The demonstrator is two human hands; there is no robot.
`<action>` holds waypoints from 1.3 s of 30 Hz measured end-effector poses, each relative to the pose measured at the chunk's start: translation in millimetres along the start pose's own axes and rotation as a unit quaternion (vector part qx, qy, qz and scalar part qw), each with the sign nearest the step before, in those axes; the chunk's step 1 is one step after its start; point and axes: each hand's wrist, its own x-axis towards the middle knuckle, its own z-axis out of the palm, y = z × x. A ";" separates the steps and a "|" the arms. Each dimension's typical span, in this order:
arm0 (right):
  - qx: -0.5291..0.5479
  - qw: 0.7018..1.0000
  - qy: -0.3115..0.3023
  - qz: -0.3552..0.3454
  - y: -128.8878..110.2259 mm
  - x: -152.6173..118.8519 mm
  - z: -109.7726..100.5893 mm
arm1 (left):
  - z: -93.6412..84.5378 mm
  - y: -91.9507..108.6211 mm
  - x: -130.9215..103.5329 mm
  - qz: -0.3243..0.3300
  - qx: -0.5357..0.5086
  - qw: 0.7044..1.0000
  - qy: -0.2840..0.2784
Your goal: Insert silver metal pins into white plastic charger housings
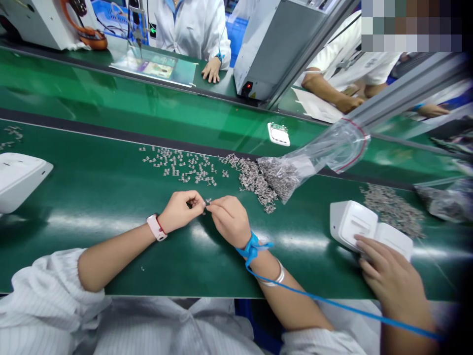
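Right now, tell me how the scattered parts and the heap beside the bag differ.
The scattered parts lie mostly apart, with green surface showing between them; the heap is dense, its pieces overlapping. The scattered parts lie beyond the left hand, away from the bag; the heap lies beyond the right hand, right beside the bag. Both consist of small, silvery pieces on the same green surface.
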 end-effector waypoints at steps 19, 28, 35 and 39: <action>0.484 0.778 0.000 0.400 -9.4 2.7 0.9 | -3.1 7.4 -6.9 0.197 0.150 0.965 0.085; 0.532 0.697 -0.052 0.478 -8.0 4.1 -1.2 | -3.0 4.5 -6.5 0.213 0.185 0.956 0.084; 0.354 0.861 -0.042 0.362 -4.7 -0.4 -6.6 | -3.9 7.3 -5.3 0.142 0.134 0.979 0.063; 0.332 0.876 -0.038 0.349 -2.0 0.3 -11.1 | -3.9 8.2 -5.0 0.107 0.119 0.986 0.038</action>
